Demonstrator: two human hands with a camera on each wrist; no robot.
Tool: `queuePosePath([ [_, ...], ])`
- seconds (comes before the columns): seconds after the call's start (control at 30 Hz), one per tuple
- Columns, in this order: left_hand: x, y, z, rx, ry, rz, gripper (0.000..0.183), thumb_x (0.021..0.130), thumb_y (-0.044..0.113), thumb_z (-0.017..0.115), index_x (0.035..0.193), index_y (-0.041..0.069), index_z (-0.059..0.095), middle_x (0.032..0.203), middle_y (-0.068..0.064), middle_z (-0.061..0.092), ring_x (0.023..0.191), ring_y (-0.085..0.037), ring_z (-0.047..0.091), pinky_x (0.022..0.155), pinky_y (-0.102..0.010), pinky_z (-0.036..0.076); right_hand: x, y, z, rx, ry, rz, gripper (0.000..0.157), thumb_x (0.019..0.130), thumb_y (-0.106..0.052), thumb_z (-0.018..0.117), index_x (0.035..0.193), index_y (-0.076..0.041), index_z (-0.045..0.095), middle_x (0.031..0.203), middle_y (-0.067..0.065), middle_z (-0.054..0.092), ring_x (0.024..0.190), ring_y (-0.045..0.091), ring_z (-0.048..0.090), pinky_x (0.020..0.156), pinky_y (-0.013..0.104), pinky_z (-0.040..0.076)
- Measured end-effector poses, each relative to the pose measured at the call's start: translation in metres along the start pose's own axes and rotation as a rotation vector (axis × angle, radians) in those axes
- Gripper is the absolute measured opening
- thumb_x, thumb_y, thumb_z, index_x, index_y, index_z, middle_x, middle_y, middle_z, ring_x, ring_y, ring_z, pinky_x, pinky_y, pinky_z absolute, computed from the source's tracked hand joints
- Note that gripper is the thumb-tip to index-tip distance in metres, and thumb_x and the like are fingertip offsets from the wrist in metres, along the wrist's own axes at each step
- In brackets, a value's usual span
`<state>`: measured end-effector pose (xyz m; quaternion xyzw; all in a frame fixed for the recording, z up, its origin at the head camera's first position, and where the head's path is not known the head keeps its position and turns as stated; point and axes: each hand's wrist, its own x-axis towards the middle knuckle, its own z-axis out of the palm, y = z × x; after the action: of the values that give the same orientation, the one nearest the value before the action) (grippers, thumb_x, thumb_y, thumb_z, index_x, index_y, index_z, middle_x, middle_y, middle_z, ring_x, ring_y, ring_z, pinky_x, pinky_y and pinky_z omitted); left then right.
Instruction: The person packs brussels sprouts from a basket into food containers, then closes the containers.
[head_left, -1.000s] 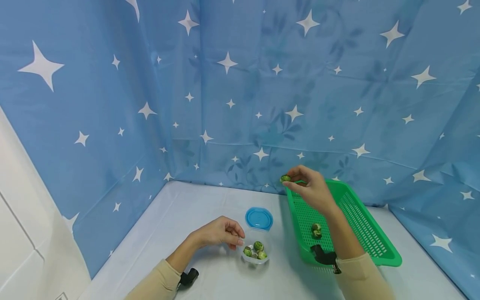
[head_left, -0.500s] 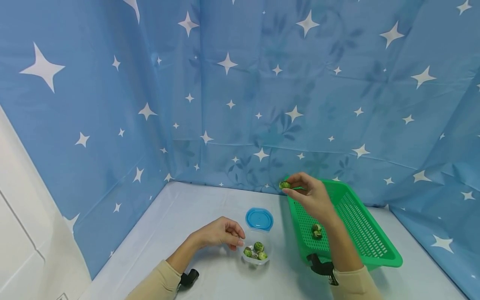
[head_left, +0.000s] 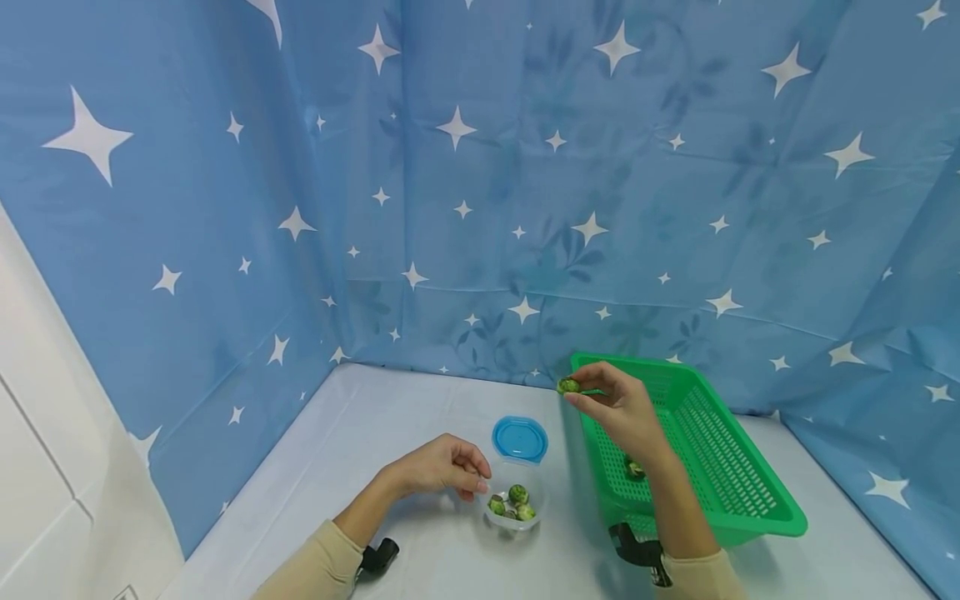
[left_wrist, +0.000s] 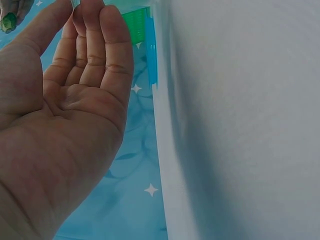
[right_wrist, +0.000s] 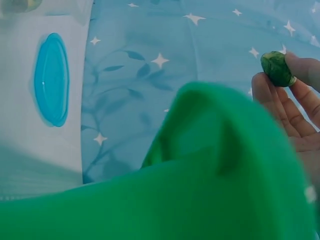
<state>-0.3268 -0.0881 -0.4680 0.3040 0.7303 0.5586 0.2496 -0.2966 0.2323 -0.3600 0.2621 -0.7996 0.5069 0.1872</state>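
Observation:
Above the near-left rim of a green plastic basket (head_left: 738, 467), my right hand (head_left: 618, 408) pinches a Brussels sprout (head_left: 568, 385) between thumb and fingertips. The right wrist view shows the same Brussels sprout (right_wrist: 276, 68) held clear of everything else. My left hand (head_left: 435, 468) pinches the rim of a small clear plastic container (head_left: 512, 524) on the table; in the left wrist view a clear edge lies between thumb and fingertips. Several Brussels sprouts (head_left: 518, 494) sit in that container. Another sprout (head_left: 634, 468) lies in the basket, partly covered by my right forearm.
A blue lid (head_left: 520, 439) lies flat on the white table (head_left: 420, 400), just behind the container. Behind the table hangs a blue curtain (head_left: 480, 250) with white stars. The basket's wall stands between the right wrist camera and the table.
With the sprout in its fingers, my right hand has come lower and slightly nearer along the basket's left side. My left hand and the container have stayed put.

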Motion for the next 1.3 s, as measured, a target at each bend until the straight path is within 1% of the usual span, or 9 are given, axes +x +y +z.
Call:
queuePosePath([
  [0.13, 0.0, 0.001, 0.001, 0.009, 0.001, 0.007, 0.027, 0.094, 0.015, 0.079, 0.112, -0.004, 0.074, 0.086, 0.0, 0.076, 0.073, -0.015, 0.073, 0.075, -0.037, 0.064, -0.002, 0.008, 0.001, 0.019, -0.004, 0.003, 0.022, 0.096, -0.008, 0.076, 0.116, -0.003, 0.07, 0.106, 0.018, 0.07, 0.094, 0.011, 0.068, 0.08, 0.022, 0.061],
  [0.4, -0.001, 0.002, 0.001, 0.003, 0.019, 0.001, 0.028, 0.093, 0.013, 0.079, 0.112, -0.006, 0.073, 0.086, -0.002, 0.076, 0.073, -0.017, 0.073, 0.075, -0.038, 0.064, -0.002, 0.016, 0.004, 0.075, -0.04, 0.017, 0.022, 0.095, -0.007, 0.076, 0.115, -0.002, 0.07, 0.104, 0.019, 0.072, 0.093, 0.011, 0.07, 0.08, 0.024, 0.062],
  [0.5, -0.001, 0.002, 0.001, 0.001, 0.019, -0.005, 0.027, 0.093, 0.013, 0.079, 0.111, -0.006, 0.073, 0.086, -0.002, 0.076, 0.073, -0.016, 0.073, 0.075, -0.038, 0.064, -0.003, 0.018, 0.006, 0.086, -0.052, 0.023, 0.021, 0.095, -0.006, 0.076, 0.114, -0.001, 0.07, 0.104, 0.019, 0.072, 0.094, 0.013, 0.072, 0.08, 0.025, 0.063],
  [0.63, 0.0, 0.002, 0.0, 0.003, 0.015, -0.002, 0.03, 0.093, 0.013, 0.079, 0.113, -0.008, 0.072, 0.086, -0.002, 0.076, 0.073, -0.016, 0.073, 0.075, -0.038, 0.064, -0.003, 0.017, 0.01, 0.087, -0.075, 0.036, 0.022, 0.095, -0.007, 0.076, 0.115, -0.002, 0.07, 0.104, 0.017, 0.074, 0.093, 0.016, 0.074, 0.078, 0.026, 0.063],
  [0.77, 0.0, 0.002, 0.001, -0.003, 0.018, -0.004, 0.03, 0.093, 0.012, 0.079, 0.112, -0.009, 0.072, 0.087, -0.002, 0.076, 0.073, -0.017, 0.073, 0.075, -0.039, 0.064, -0.003, 0.017, 0.015, 0.094, -0.11, 0.049, 0.022, 0.095, -0.007, 0.076, 0.115, -0.002, 0.07, 0.104, 0.017, 0.074, 0.091, 0.015, 0.075, 0.078, 0.028, 0.063],
  [0.87, 0.0, 0.002, 0.001, -0.004, 0.02, -0.006, 0.028, 0.093, 0.012, 0.079, 0.112, -0.008, 0.072, 0.088, -0.003, 0.076, 0.074, -0.017, 0.073, 0.076, -0.039, 0.064, -0.003, 0.019, 0.018, 0.098, -0.127, 0.058, 0.021, 0.095, -0.008, 0.076, 0.114, -0.003, 0.07, 0.106, 0.017, 0.074, 0.093, 0.016, 0.075, 0.079, 0.028, 0.063],
  [1.07, 0.0, 0.002, 0.001, -0.002, 0.019, -0.005, 0.028, 0.093, 0.012, 0.079, 0.112, -0.008, 0.072, 0.087, -0.002, 0.076, 0.073, -0.016, 0.073, 0.074, -0.037, 0.064, -0.003, 0.021, 0.023, 0.056, -0.185, 0.062, 0.019, 0.095, -0.011, 0.077, 0.113, -0.007, 0.07, 0.109, 0.015, 0.074, 0.1, 0.016, 0.073, 0.08, 0.028, 0.063],
  [1.3, 0.0, 0.004, 0.001, 0.004, 0.01, -0.001, 0.032, 0.093, 0.013, 0.079, 0.114, -0.01, 0.071, 0.085, 0.0, 0.076, 0.073, -0.015, 0.073, 0.074, -0.036, 0.064, -0.005, 0.023, 0.028, 0.032, -0.284, 0.062, 0.017, 0.096, -0.012, 0.076, 0.112, -0.008, 0.071, 0.113, 0.014, 0.073, 0.104, 0.027, 0.074, 0.082, 0.029, 0.062],
])
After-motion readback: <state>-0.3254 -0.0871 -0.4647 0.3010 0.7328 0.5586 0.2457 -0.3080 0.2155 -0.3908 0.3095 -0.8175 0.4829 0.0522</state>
